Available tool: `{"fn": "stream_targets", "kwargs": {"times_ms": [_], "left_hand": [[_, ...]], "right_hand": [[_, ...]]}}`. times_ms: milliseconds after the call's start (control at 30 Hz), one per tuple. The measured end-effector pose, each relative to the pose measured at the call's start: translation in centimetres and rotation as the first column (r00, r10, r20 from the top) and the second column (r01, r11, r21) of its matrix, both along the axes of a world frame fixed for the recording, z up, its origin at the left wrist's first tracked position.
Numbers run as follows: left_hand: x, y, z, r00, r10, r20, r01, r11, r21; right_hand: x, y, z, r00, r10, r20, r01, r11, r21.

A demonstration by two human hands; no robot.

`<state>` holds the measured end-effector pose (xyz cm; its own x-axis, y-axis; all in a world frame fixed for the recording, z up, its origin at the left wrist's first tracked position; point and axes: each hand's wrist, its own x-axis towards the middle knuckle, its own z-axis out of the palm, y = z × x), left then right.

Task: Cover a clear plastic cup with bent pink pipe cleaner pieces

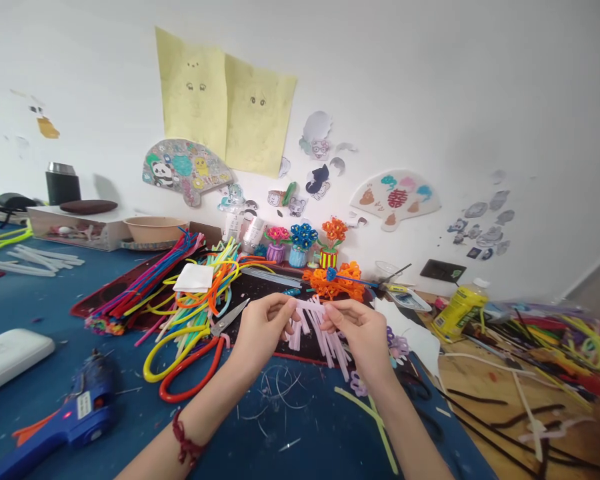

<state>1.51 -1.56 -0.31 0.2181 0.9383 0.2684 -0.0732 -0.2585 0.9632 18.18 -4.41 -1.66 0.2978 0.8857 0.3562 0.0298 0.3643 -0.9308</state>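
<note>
Between my two hands stretches a short pale lilac pipe cleaner (310, 306), level and roughly straight. My left hand (269, 327) pinches its left end, and my right hand (355, 327) pinches the right end. Just behind and below them lie several cut lilac pipe cleaner pieces (333, 340) on a dark mat. Scissors (219, 329) with one yellow and one red handle loop rest left of my left hand, blades toward it. Small purple loop flowers (359, 383) sit by my right wrist, partly covered by it.
A blue glue gun (83, 407) with a lit red light lies at the left near a white case (10, 360). Bundled colourful pipe cleaners (145, 283) spread behind. Small potted flowers (303, 247) stand by the wall. A yellow bottle (461, 310) stands right.
</note>
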Motion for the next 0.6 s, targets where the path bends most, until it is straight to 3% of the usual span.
{"fn": "stream_targets", "kwargs": {"times_ms": [200,400,600], "left_hand": [[-0.2,-0.49,0.58,0.979,-0.013,0.203,0.015,1.0,-0.007],[-0.17,-0.22,0.13,0.975,0.015,0.223,-0.012,1.0,-0.012],[-0.27,-0.11,0.32,0.978,0.031,0.206,-0.026,0.999,-0.028]], "right_hand": [[-0.3,0.0,-0.11,0.994,0.078,-0.078,-0.082,0.996,-0.04],[-0.44,0.1,-0.39,0.991,0.083,-0.103,-0.087,0.996,-0.037],[-0.76,-0.34,0.02,0.998,0.041,-0.039,-0.039,0.998,0.047]]}}
